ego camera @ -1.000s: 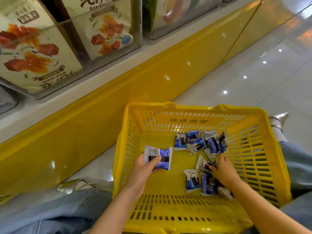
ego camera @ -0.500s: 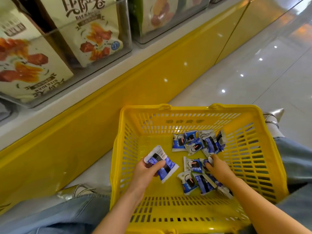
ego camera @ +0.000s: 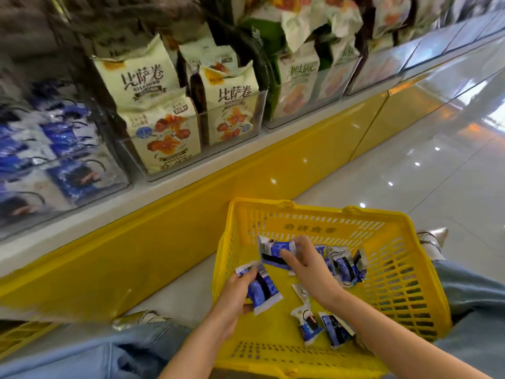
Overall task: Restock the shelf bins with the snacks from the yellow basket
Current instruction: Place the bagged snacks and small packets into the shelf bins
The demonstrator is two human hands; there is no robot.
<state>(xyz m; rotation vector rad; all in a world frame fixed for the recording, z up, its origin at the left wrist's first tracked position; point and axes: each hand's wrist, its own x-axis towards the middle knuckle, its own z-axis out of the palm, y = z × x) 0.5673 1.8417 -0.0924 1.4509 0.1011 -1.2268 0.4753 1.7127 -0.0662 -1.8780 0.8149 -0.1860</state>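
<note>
The yellow basket (ego camera: 396,274) stands on the floor between my knees, with several small blue and white snack packets (ego camera: 345,266) loose on its bottom. My left hand (ego camera: 232,302) grips one blue packet (ego camera: 263,292) at the basket's left wall. Just above it, my right hand (ego camera: 306,265) pinches another blue packet (ego camera: 276,253) lifted off the pile. At the far left of the shelf a clear bin (ego camera: 54,160) holds the same blue packets.
Clear bins with cream snack bags (ego camera: 164,127) and orange-print bags (ego camera: 300,86) line the white shelf edge above a yellow base panel (ego camera: 191,220). Glossy grey floor spreads to the right. My jeans-covered knees flank the basket.
The view tilted up, bringing the shelf bins into sight. My right hand left the pile and rose with a packet toward the left hand. The left hand kept its packet.
</note>
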